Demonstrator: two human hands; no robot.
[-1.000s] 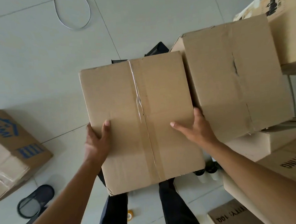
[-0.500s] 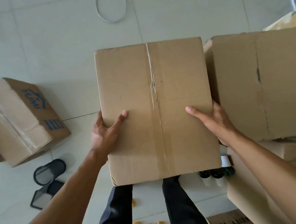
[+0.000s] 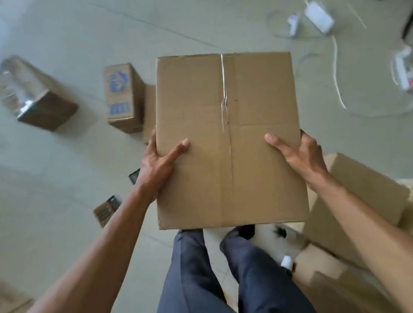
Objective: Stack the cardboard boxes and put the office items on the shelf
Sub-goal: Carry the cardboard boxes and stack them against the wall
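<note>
looks like an office or storeroom mid-move. pale tiled floor (image 3: pixel 59 213) strewn with cardboard boxes (image 3: pixel 122 98), one printed in blue. white power strip (image 3: pixel 406 76) and loose white cables (image 3: pixel 338 75) trail on the floor at right, with a white adapter (image 3: pixel 319 16). more cartons (image 3: pixel 357 190) stacked at lower right.

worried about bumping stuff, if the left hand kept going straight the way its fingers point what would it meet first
Probably the blue-printed box on the floor: the left hand, gripping the held cardboard box, points up-frame toward it. That box sits lower, though, and depth is unclear, so the hand may pass above.
</note>
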